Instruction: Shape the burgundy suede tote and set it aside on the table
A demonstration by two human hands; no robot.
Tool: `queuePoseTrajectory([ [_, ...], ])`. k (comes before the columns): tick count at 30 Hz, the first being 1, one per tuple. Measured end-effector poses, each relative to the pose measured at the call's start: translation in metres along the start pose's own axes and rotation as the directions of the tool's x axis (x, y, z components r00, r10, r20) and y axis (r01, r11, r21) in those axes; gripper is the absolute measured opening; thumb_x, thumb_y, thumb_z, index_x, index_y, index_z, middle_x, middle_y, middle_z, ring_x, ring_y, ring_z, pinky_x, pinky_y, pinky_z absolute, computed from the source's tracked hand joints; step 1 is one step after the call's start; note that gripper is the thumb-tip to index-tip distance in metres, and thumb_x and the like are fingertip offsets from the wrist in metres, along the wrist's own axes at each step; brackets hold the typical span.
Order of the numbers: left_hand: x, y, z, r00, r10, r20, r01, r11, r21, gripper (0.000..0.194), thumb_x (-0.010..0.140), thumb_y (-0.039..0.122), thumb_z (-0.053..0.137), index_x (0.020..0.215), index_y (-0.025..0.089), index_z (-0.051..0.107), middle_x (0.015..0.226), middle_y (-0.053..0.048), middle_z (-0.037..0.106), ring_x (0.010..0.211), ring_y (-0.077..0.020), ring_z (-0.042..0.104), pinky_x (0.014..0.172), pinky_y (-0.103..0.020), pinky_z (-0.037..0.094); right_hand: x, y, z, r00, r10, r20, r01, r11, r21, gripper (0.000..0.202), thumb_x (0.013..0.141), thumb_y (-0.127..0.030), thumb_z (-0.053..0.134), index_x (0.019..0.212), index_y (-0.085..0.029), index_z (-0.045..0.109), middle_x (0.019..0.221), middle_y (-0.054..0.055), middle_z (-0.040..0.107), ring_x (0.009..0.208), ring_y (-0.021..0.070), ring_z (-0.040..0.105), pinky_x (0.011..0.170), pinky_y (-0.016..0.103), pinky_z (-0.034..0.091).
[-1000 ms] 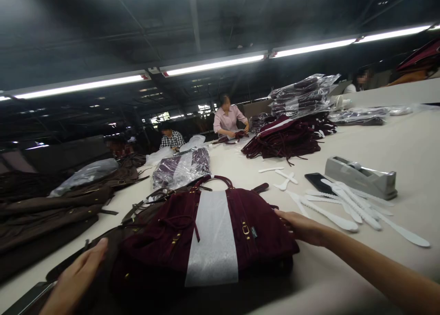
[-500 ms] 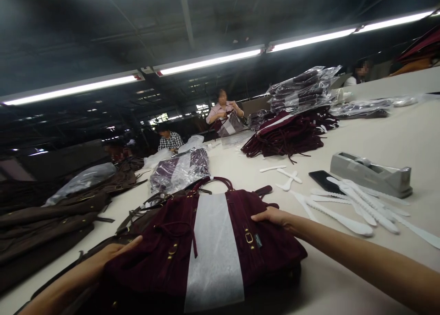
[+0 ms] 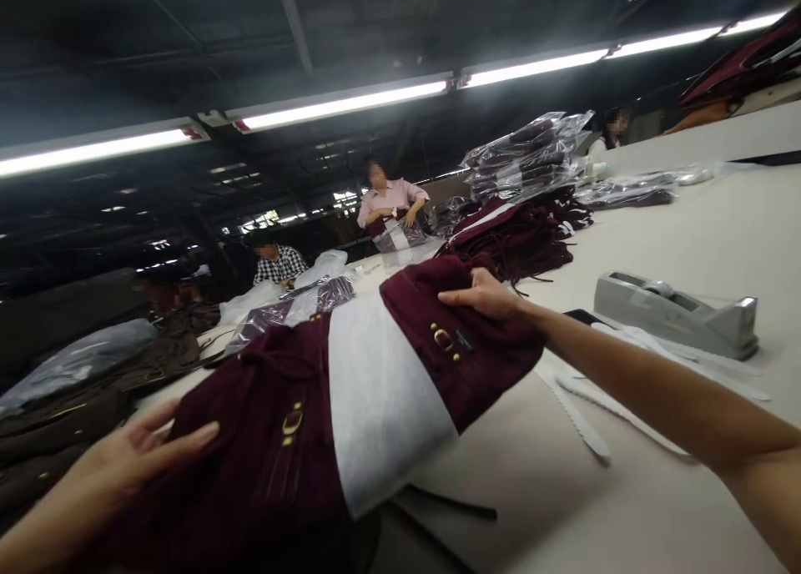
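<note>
A burgundy suede handbag [image 3: 275, 390] with gold buckles and a wide white paper band [image 3: 375, 390] around its middle is lifted off the cream table [image 3: 688, 224], tilted toward me. My left hand [image 3: 134, 457] grips its near left side, fingers spread over the suede. My right hand [image 3: 485, 294] holds its far right top edge. The bag hides its own handles.
A grey tape dispenser [image 3: 676, 314] stands at the right with white plastic strips [image 3: 581, 424] and a dark phone beside it. Stacks of burgundy bags [image 3: 513, 240] and bagged ones [image 3: 526, 157] lie farther back. Brown bags [image 3: 93, 390] lie at left. Other people work across the table.
Both hands have closed on the bag's sides and raised it off the table, tipping it toward me. The view has shifted left and nearer the bag.
</note>
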State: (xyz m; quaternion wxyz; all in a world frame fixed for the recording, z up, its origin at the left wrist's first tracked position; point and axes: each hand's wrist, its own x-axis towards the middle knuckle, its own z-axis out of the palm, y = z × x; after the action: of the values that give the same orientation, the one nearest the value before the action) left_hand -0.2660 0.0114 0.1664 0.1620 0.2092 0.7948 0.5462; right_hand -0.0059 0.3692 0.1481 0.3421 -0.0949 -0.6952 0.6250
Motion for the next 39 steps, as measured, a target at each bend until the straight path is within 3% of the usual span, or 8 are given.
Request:
queuePoseTrajectory([
  [2, 0.027, 0.038, 0.019, 0.999, 0.03, 0.012, -0.029, 0.995, -0.097, 0.089, 0.039, 0.039, 0.089, 0.121, 0.025, 0.058, 0.087, 0.004, 0.075, 0.073, -0.0222, 0.068, 0.067, -0.036, 0.056, 0.042, -0.004, -0.026, 0.997, -0.067, -0.042, 0.064, 0.995, -0.079, 0.041, 0.06, -0.037, 0.085, 0.081, -0.007, 0.067, 0.076, 0.005, 0.069, 0.064, 0.0155, 0.063, 0.065, 0.033, 0.057],
  [4, 0.062, 0.067, 0.049, 0.987, 0.145, 0.07, -0.133, 0.98, -0.15, 0.068, 0.062, 0.028, 0.079, 0.124, 0.015, 0.056, 0.093, 0.001, 0.074, 0.075, -0.0167, 0.067, 0.071, -0.03, 0.054, 0.089, -0.003, -0.052, 0.99, -0.115, -0.079, 0.097, 0.975, -0.198, 0.042, 0.063, -0.039, 0.085, 0.083, -0.007, 0.066, 0.075, 0.005, 0.068, 0.066, 0.0164, 0.063, 0.068, 0.037, 0.057],
  [7, 0.123, 0.081, 0.103, 0.968, 0.23, 0.1, -0.217, 0.968, -0.129, 0.048, 0.081, 0.021, 0.063, 0.124, 0.003, 0.052, 0.101, -0.003, 0.069, 0.081, -0.0113, 0.065, 0.077, -0.024, 0.051, 0.152, 0.012, -0.086, 0.979, -0.067, -0.193, -0.056, 0.822, -0.567, 0.044, 0.074, -0.047, 0.077, 0.09, -0.008, 0.065, 0.083, 0.008, 0.069, 0.075, 0.0198, 0.065, 0.076, 0.037, 0.055],
  [11, 0.191, 0.04, 0.163, 0.999, 0.044, -0.001, -0.044, 0.999, 0.014, 0.044, 0.079, 0.023, 0.064, 0.112, -0.003, 0.052, 0.1, -0.018, 0.066, 0.075, -0.0166, 0.065, 0.068, -0.029, 0.054, 0.187, 0.065, -0.122, 0.9, 0.058, -0.432, -0.415, 0.413, -0.81, 0.046, 0.089, -0.049, 0.058, 0.101, -0.005, 0.065, 0.103, 0.019, 0.066, 0.101, 0.0289, 0.062, 0.089, 0.038, 0.048],
  [14, 0.208, -0.009, 0.18, 0.999, -0.031, -0.012, 0.032, 0.994, 0.101, 0.044, 0.073, 0.027, 0.067, 0.107, 0.004, 0.053, 0.097, -0.018, 0.066, 0.075, -0.02, 0.065, 0.066, -0.031, 0.054, 0.175, 0.117, -0.145, 0.869, 0.102, -0.484, -0.491, 0.303, -0.817, 0.041, 0.092, -0.042, 0.053, 0.108, -0.006, 0.065, 0.112, 0.022, 0.063, 0.112, 0.0334, 0.056, 0.095, 0.041, 0.043],
  [19, 0.194, -0.06, 0.162, 0.999, -0.023, 0.041, 0.012, 0.971, 0.238, 0.041, 0.058, 0.03, 0.071, 0.093, 0.012, 0.059, 0.087, -0.012, 0.068, 0.092, -0.0307, 0.065, 0.081, -0.039, 0.053, 0.134, 0.181, -0.177, 0.842, 0.305, -0.445, -0.512, 0.191, -0.838, 0.033, 0.075, -0.032, 0.073, 0.099, -0.009, 0.071, 0.107, 0.02, 0.065, 0.105, 0.0348, 0.058, 0.093, 0.043, 0.043],
  [26, 0.144, -0.061, 0.129, 0.97, 0.174, 0.169, -0.219, 0.927, 0.304, 0.055, 0.047, 0.047, 0.069, 0.094, 0.018, 0.061, 0.102, -0.014, 0.072, 0.104, -0.0337, 0.065, 0.1, -0.043, 0.047, 0.084, 0.213, -0.181, 0.917, 0.3, -0.264, -0.35, 0.286, -0.892, 0.036, 0.08, -0.034, 0.069, 0.112, -0.019, 0.064, 0.117, 0.01, 0.062, 0.106, 0.0238, 0.056, 0.092, 0.03, 0.041],
  [39, 0.004, -0.013, 0.145, 0.953, 0.131, 0.273, -0.191, 0.96, 0.205, 0.061, 0.038, 0.056, 0.069, 0.089, 0.022, 0.067, 0.105, -0.011, 0.072, 0.104, -0.0372, 0.064, 0.103, -0.046, 0.045, -0.056, 0.117, -0.12, 0.94, 0.338, -0.05, -0.222, 0.491, -0.842, 0.013, 0.076, -0.013, 0.059, 0.081, -0.017, 0.07, 0.083, 0.003, 0.069, 0.088, 0.0214, 0.061, 0.087, 0.029, 0.041],
])
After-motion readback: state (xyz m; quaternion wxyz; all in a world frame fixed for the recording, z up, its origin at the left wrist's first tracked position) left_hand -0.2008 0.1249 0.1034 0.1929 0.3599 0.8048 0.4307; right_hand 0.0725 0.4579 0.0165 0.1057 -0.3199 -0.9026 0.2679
